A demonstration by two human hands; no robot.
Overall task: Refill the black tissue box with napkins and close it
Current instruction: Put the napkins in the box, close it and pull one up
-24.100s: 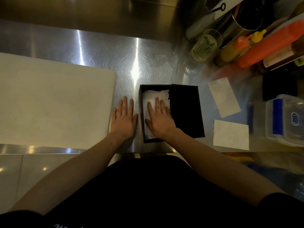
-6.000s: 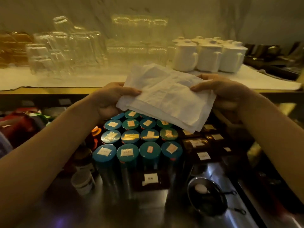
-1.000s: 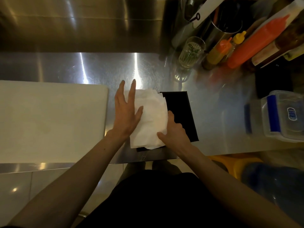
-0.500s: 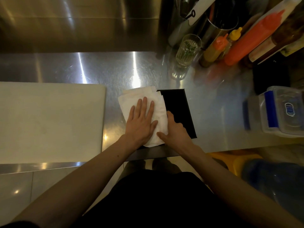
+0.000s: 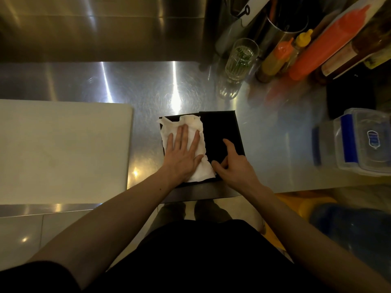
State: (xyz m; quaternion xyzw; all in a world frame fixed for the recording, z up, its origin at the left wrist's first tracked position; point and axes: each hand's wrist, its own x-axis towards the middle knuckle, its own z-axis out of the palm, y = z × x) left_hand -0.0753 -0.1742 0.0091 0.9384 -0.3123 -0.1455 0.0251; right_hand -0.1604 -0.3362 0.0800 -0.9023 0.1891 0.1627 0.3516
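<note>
The black tissue box (image 5: 220, 132) lies open on the steel counter near its front edge, its lid folded out to the right. A stack of white napkins (image 5: 191, 125) fills the left compartment, crumpled at the edges, with one corner hanging over the near rim. My left hand (image 5: 183, 153) lies flat on the napkins, fingers straight, pressing them down. My right hand (image 5: 232, 163) rests on the near part of the black lid, thumb and forefinger spread, fingertips by the napkins' right edge.
A large white cutting board (image 5: 63, 151) lies to the left. At the back right stand a drinking glass (image 5: 239, 64), orange and yellow squeeze bottles (image 5: 281, 56) and a metal canister (image 5: 283, 26). A clear plastic container with blue clips (image 5: 359, 140) sits at the right.
The napkin stack has gone down from lying over the box into its left compartment under my left hand. My right hand has let go of the stack and moved onto the lid.
</note>
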